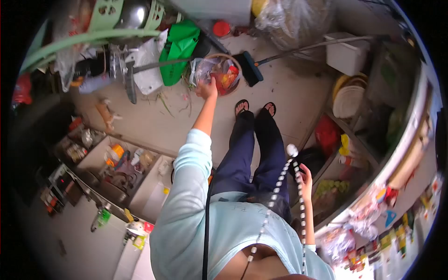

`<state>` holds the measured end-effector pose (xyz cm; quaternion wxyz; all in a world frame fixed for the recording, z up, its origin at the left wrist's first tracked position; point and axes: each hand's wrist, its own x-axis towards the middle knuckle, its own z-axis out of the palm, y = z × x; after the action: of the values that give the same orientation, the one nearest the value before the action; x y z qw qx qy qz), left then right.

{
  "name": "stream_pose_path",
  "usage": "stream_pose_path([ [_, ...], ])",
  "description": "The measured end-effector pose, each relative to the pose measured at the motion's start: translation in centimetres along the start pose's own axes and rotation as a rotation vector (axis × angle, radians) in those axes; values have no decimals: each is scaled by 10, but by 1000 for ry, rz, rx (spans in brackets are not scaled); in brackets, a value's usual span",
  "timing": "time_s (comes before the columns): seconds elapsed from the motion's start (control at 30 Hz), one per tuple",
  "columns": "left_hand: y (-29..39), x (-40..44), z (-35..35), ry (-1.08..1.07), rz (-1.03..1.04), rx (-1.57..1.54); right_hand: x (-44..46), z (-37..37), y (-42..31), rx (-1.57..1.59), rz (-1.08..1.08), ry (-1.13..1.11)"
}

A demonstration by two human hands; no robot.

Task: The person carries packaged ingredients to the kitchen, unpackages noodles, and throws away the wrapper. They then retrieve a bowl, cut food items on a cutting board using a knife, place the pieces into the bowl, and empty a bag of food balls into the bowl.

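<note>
My left hand (206,88) reaches out to a round waste bin (240,74) on the floor. Its fingers are closed at the bin's near left edge, by the clear plastic liner. Colourful wrappers (228,77) and crumpled plastic lie inside the bin. My right hand (304,176) hangs low beside my right thigh, its fingers loosely bent and apart, with nothing visible in them. Black and white beaded cords (301,205) hang close to it.
A broom (251,69) lies just right of the bin, and a green bag (179,51) stands left of it. Plant scraps (165,105) and a small orange and white cat (106,113) are on the floor at left. Open cabinets (149,200) flank both sides; a white bin (345,53) stands at upper right.
</note>
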<state>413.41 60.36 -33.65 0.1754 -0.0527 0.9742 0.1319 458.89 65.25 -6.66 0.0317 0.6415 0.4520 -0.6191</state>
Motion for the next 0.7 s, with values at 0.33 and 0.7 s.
stream_pose_path([
  [0.33,67,-194,-175,-1237,848,-128,-147,-21,-44,-415,-403,619],
  [0.7,222,-455,-191,-1411,2130,389,-170,-104,23,-130,-222,1182],
])
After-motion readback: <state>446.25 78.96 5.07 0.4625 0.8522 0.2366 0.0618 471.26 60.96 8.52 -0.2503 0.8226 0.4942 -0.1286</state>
